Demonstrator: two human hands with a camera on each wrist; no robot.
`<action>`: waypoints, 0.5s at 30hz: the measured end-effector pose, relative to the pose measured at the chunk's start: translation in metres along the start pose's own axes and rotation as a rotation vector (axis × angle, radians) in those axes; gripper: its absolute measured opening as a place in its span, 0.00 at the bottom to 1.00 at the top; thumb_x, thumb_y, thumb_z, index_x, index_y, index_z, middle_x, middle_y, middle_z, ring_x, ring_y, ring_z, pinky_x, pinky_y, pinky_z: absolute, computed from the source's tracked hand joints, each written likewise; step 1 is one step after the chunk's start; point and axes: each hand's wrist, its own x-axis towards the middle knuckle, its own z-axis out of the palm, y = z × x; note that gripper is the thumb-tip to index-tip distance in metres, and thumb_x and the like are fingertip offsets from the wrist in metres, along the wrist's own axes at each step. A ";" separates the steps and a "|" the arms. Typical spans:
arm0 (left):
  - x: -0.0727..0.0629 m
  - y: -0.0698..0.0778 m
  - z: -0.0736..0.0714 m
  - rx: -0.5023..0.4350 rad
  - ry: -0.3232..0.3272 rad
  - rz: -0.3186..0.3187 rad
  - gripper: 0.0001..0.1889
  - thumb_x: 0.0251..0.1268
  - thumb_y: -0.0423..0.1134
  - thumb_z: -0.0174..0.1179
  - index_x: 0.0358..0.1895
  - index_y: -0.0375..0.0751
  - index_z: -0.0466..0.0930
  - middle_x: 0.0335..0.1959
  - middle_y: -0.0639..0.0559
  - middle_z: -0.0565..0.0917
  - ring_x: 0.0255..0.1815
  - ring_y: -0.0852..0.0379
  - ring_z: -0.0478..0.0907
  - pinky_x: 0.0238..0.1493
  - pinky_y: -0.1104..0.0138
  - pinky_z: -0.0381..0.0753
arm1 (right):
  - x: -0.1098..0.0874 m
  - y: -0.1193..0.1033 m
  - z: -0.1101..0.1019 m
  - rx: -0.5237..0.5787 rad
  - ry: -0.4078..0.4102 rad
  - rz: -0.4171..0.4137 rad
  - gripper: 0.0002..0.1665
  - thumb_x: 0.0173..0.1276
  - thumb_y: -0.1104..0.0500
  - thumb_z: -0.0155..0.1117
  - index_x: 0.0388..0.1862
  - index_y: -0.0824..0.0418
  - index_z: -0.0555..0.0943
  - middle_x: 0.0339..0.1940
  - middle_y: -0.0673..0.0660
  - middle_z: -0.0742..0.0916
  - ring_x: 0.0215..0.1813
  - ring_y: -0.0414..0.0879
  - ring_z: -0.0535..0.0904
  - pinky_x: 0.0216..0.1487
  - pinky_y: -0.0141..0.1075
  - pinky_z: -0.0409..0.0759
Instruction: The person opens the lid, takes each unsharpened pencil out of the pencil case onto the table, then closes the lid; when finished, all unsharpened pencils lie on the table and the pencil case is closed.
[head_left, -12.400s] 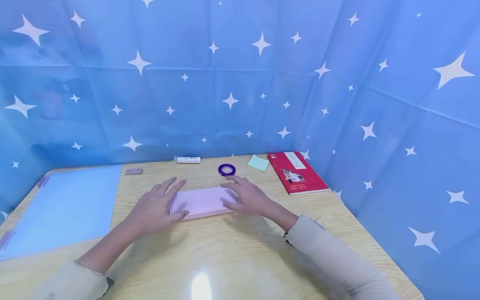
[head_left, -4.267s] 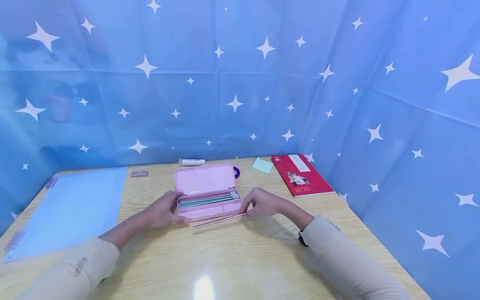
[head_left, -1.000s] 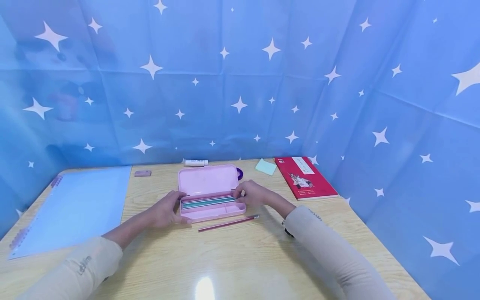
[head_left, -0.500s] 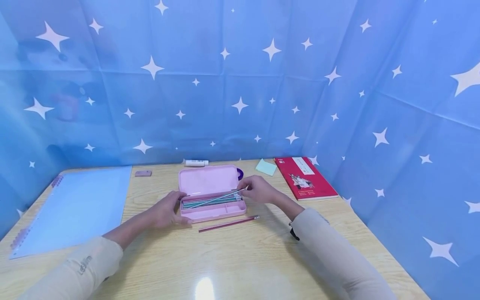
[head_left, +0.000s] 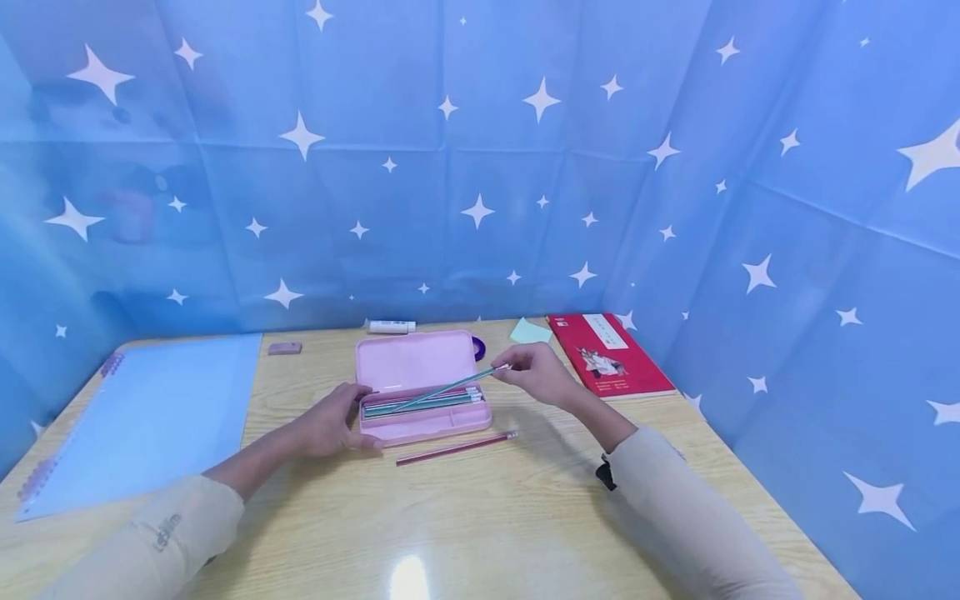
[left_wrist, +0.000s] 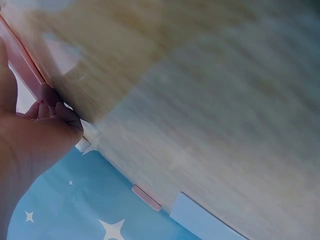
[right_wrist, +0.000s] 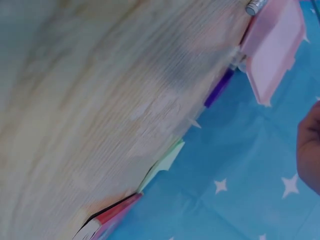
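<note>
In the head view a pink pencil case lies with its lid raised, several green and dark striped pencils in its long slot. My left hand grips its left end, thumb along the front. Between thumb and fingers, my right hand pinches a green pencil near the eraser end, lifted at a slant with the other end still over the slot. A red pencil rests on the table in front of the case. The right wrist view catches only part of my right hand, at its edge.
Behind the case are a purple tape roll and a white tube. An eraser and a big blue sheet lie left. Green sticky notes and a red book sit right. Starry blue cloth encloses the table.
The case was closed at first, then opened. A red pencil came out onto the table. Over the last second my right hand drew a green pencil up and rightward; my left hand stayed put.
</note>
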 end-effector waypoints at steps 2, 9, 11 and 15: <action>0.000 0.000 0.000 0.002 -0.002 0.000 0.56 0.46 0.62 0.75 0.72 0.30 0.58 0.66 0.35 0.67 0.72 0.34 0.60 0.74 0.46 0.55 | -0.005 0.000 -0.004 0.021 0.003 0.016 0.08 0.67 0.61 0.69 0.44 0.60 0.88 0.35 0.54 0.88 0.33 0.52 0.79 0.31 0.31 0.77; 0.000 0.002 0.000 -0.008 -0.009 0.001 0.56 0.47 0.60 0.75 0.72 0.29 0.57 0.65 0.35 0.67 0.71 0.35 0.62 0.74 0.45 0.58 | -0.026 -0.004 -0.015 0.086 -0.021 0.059 0.10 0.66 0.61 0.70 0.45 0.63 0.87 0.37 0.56 0.88 0.32 0.53 0.77 0.30 0.31 0.77; -0.001 0.002 0.000 -0.011 -0.009 -0.002 0.56 0.47 0.60 0.75 0.71 0.29 0.58 0.65 0.35 0.67 0.71 0.35 0.62 0.74 0.45 0.58 | -0.031 -0.004 -0.016 0.083 -0.034 0.068 0.10 0.66 0.61 0.70 0.45 0.63 0.87 0.37 0.56 0.88 0.30 0.49 0.76 0.30 0.31 0.77; -0.001 0.003 0.000 -0.012 -0.008 0.014 0.55 0.47 0.60 0.75 0.71 0.27 0.58 0.64 0.34 0.68 0.70 0.34 0.63 0.73 0.45 0.58 | -0.042 -0.005 -0.018 0.083 -0.061 0.082 0.10 0.65 0.60 0.71 0.44 0.62 0.87 0.36 0.56 0.88 0.27 0.49 0.73 0.27 0.30 0.75</action>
